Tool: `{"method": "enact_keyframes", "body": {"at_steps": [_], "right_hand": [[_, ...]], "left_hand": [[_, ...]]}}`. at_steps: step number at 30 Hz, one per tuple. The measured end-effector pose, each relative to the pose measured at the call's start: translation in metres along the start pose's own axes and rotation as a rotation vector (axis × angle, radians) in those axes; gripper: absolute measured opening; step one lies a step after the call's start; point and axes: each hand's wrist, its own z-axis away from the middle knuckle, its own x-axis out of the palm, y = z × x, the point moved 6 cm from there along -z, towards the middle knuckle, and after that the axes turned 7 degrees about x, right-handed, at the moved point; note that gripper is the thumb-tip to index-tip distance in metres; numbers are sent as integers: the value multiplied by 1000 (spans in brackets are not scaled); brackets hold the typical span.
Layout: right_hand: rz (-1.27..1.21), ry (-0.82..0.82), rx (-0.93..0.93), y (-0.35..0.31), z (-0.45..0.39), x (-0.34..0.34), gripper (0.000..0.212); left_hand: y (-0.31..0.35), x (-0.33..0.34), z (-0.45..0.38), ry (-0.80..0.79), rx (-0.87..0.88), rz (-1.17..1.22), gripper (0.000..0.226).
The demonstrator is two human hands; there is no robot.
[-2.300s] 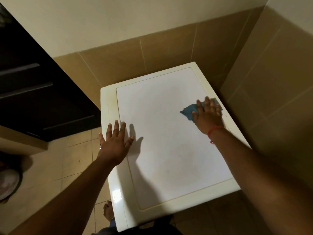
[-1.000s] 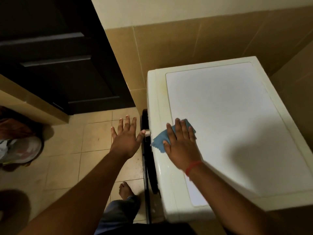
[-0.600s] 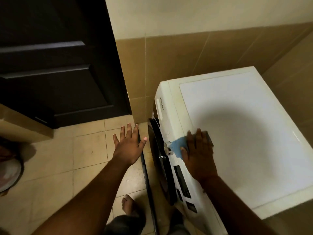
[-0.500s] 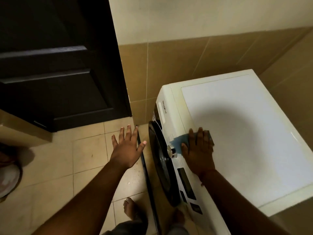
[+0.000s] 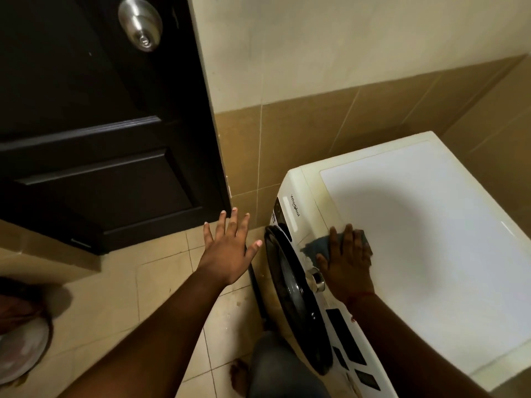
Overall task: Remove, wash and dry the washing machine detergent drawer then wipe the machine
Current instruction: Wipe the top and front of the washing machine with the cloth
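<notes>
The white front-loading washing machine (image 5: 425,242) stands in the tiled corner at the right. Its dark round door (image 5: 290,285) and control knob (image 5: 317,280) face left. My right hand (image 5: 347,262) lies flat, fingers straight, pressing a blue cloth (image 5: 316,245) onto the front edge of the machine's top, just above the knob. My left hand (image 5: 230,248) hovers over the floor to the left of the door, fingers spread, holding nothing. No detergent drawer can be made out apart from the front panel.
A dark wooden door (image 5: 94,133) with a silver knob (image 5: 140,24) fills the upper left. Beige floor tiles (image 5: 115,300) lie below. A round basin (image 5: 20,349) sits at the lower left edge. My knee (image 5: 275,366) and bare foot (image 5: 238,374) are close to the machine's front.
My right hand slid the blue cloth from the far right of the top across to its front edge. My left hand came off the machine and now hovers over the floor. The view swung left.
</notes>
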Motion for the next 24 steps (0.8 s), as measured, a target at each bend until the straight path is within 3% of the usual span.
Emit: {"method": "enact_keyframes", "body": {"at_steps": [17, 20, 24], "right_hand": [[-10, 16, -41, -97, -207, -36, 70], [30, 5, -83, -102, -215, -43, 66], [-81, 84, -52, -76, -162, -43, 67]], "left_hand": [[-9, -44, -140, -51, 163, -145, 73], [-2, -47, -156, -71, 186, -146, 72], [18, -56, -184, -95, 285, -160, 78]]}}
